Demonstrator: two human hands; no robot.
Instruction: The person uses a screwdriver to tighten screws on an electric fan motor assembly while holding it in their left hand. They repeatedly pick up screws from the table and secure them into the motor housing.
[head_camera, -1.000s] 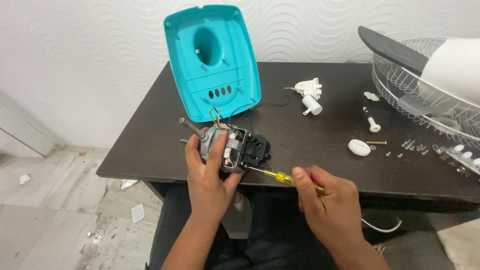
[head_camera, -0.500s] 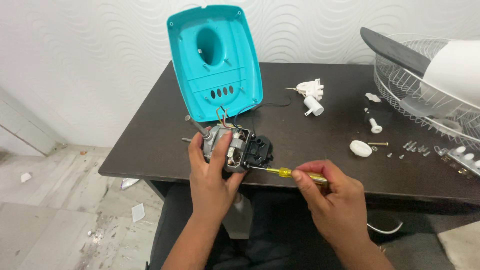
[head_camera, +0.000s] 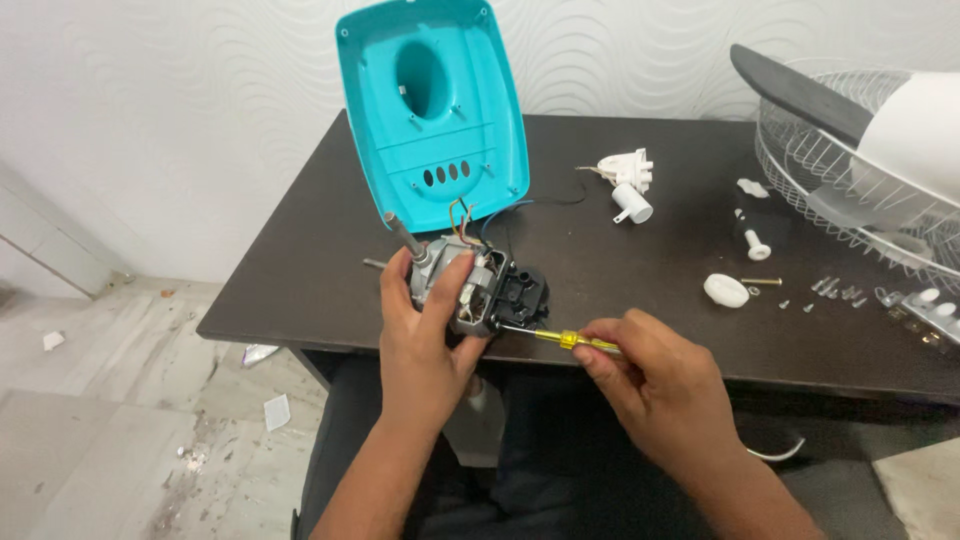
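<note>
Left hand (head_camera: 425, 345) is wrapping its fingers around a small grey metal fan motor with a black plastic block on its end (head_camera: 478, 290), holding it over the near edge of the dark matte wooden table (head_camera: 300, 270). Right hand (head_camera: 655, 385) is pinching a slim yellow-handled screwdriver (head_camera: 555, 338), tip touching the motor. Glossy turquoise plastic housing shell (head_camera: 435, 110) is standing upright behind, hollow, with wires running from it to the motor

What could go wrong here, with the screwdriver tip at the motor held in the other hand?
The screwdriver could slip off the motor toward the left hand gripping it. The wires running to the teal housing might get tugged. A freed screw could drop past the table edge to the littered floor.
</note>
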